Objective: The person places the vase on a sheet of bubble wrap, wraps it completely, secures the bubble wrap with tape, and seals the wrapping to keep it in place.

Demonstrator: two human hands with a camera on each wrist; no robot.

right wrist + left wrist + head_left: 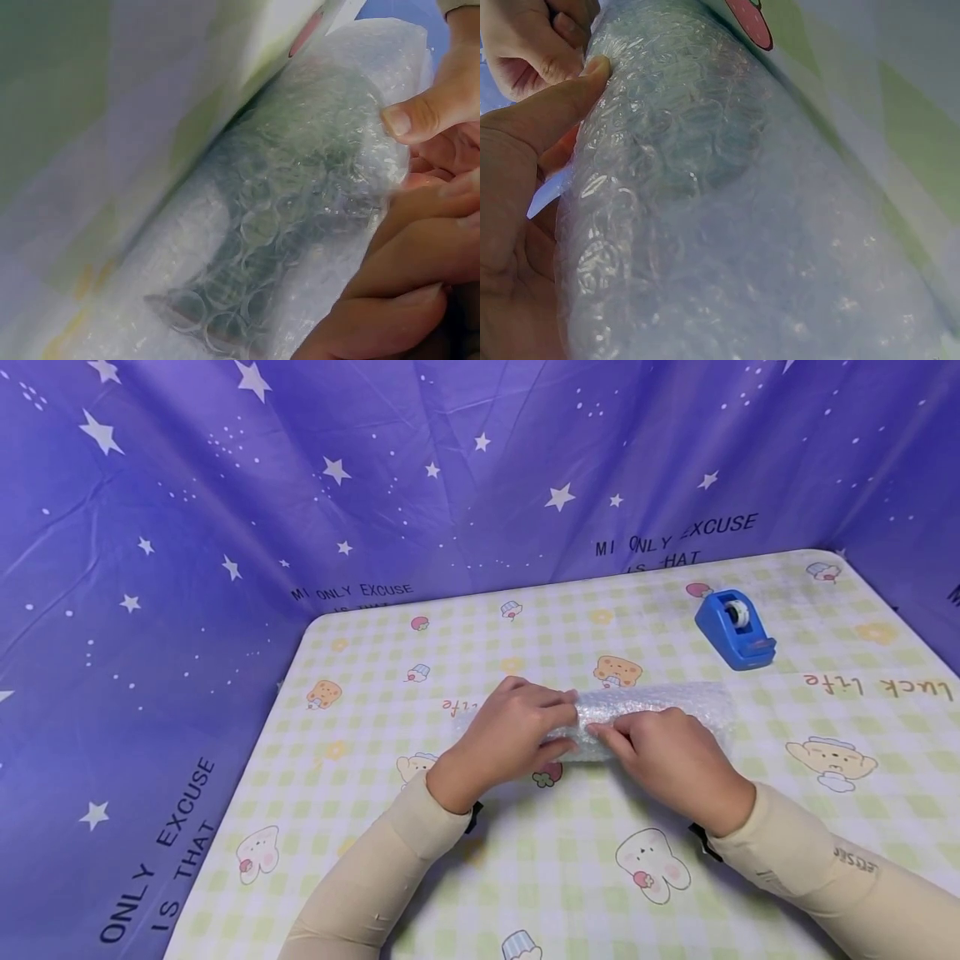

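A rolled sheet of bubble wrap (pixel 652 695) lies across the middle of the table. Through its layers, a dark greenish thing (pixel 300 180) shows in the right wrist view; its kind cannot be made out. My left hand (pixel 517 727) grips the left part of the roll, thumb on the near side and fingers over the far side. Close beside it, my right hand (pixel 671 760) pinches the bubble wrap with thumb and curled fingers near the roll's middle. The left wrist view shows the left thumb (pixel 570 105) pressing the wrap's edge.
A blue tape dispenser (pixel 735 631) with a roll of tape stands at the back right of the table. The table's cloth (pixel 360 693) is green checked with cartoon prints. Behind and to the left hangs a purple curtain (pixel 450 510) with white stars.
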